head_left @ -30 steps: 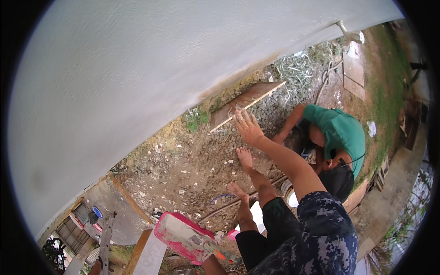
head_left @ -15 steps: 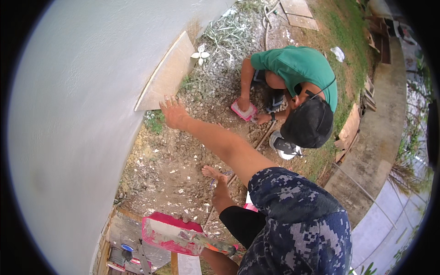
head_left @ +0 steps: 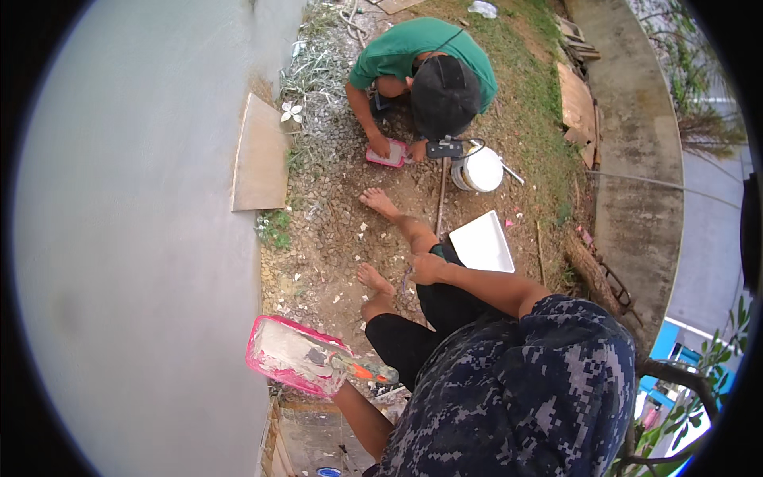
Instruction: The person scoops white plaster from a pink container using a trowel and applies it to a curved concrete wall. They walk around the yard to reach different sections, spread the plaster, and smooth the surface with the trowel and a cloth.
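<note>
My left hand holds a pink tray (head_left: pixel 256 350) from beneath, and most of that hand is hidden under it. Pale putty (head_left: pixel 282 347) spreads over the tray. Across it lies a putty knife (head_left: pixel 362 368) with a grey and orange handle, its blade smeared. At my bent knee, against the dark shorts (head_left: pixel 449 298), rests my right hand (head_left: pixel 429 269); its fingers look curled, and whatever they grip is hidden.
A co-worker in a green shirt (head_left: pixel 433 36) crouches ahead, working at another pink tray (head_left: pixel 387 153). White bucket (head_left: pixel 482 170) and white tray (head_left: pixel 482 241) stand on the ground. A board (head_left: pixel 261 155) leans on the grey wall (head_left: pixel 143 222). A pipe (head_left: pixel 442 195) lies on gravel.
My right hand has drawn back from beside the leaning board to my knee, its spread fingers now curled. The pink tray has tipped so its inside shows more. The view has shifted.
</note>
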The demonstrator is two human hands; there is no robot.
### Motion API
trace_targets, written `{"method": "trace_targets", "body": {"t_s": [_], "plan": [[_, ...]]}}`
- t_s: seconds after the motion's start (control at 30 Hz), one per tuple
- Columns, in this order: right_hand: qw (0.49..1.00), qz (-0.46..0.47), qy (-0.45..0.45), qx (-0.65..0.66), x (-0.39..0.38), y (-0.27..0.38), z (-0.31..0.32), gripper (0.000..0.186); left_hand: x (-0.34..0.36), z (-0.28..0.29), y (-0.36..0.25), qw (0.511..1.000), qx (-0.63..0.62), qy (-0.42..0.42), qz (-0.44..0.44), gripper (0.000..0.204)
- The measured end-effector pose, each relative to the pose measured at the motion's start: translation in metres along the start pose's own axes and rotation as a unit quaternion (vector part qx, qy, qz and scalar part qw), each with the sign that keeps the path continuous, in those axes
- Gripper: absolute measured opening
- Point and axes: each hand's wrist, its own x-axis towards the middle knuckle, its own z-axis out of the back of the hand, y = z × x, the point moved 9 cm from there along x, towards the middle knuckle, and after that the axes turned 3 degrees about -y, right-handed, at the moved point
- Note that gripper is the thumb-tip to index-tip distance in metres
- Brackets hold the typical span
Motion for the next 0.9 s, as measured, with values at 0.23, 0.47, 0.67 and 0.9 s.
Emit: {"method": "trace_targets", "body": {"t_s": [0.23, 0.47, 0.67, 0.9], "plan": [[0.961, -0.025, -0.108, 0.253, -0.149, 0.048, 0.044, 0.059, 0.000, -0.046, 0.023, 0.991, 0.055, 0.035, 0.119, 0.077], [0.834, 0.039, -0.135, 0.534, -0.254, 0.131, 0.041, 0.062, 0.000, -0.044, 0.049, 0.946, 0.271, 0.051, 0.168, 0.071], [0.823, 0.101, -0.316, 0.461, -0.332, 0.133, 0.002, 0.104, 0.003, -0.044, 0.117, 0.886, 0.343, 0.115, 0.288, 0.071], [0.805, -0.100, -0.472, 0.346, -0.449, 0.105, -0.067, 0.091, -0.090, -0.042, 0.247, 0.834, 0.334, 0.132, 0.420, 0.071]]}}
